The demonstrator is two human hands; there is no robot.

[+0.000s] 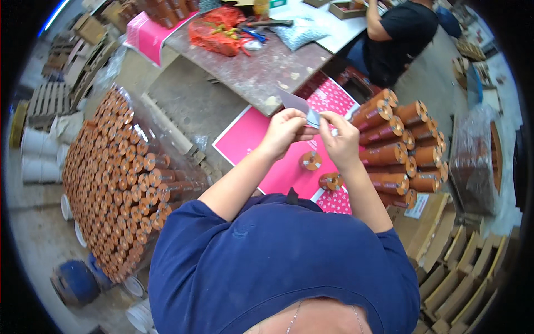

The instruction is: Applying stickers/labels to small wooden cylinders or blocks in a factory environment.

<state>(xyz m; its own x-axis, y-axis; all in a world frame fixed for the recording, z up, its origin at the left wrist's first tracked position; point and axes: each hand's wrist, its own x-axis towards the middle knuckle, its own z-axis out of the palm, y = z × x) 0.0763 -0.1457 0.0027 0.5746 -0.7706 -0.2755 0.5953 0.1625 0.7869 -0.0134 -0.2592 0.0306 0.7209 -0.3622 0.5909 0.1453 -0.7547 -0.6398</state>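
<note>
In front of my chest, my left hand (pixel 287 133) pinches a thin lilac-grey sheet (pixel 296 103) that sticks up past the fingertips. Close beside it, the fingers of my right hand (pixel 340 142) are closed at the sheet's bluish-grey lower corner (pixel 313 118). Whether that corner is folded or a separate piece, I cannot tell. Below my hands, a brown cylinder (pixel 310 161) stands on a bright pink printed sheet (pixel 250 136). A second brown cylinder (pixel 331 181) is nearer to me, by my right forearm.
Brown cylinders (pixel 384 150) are stacked on their sides at right. A large plastic-wrapped bundle of them (pixel 122 189) fills the left. Ahead, a worn table (pixel 245 69) carries a red mesh bag (pixel 219 33) and a hammer (pixel 267 23). A person in black (pixel 403 39) sits at far right.
</note>
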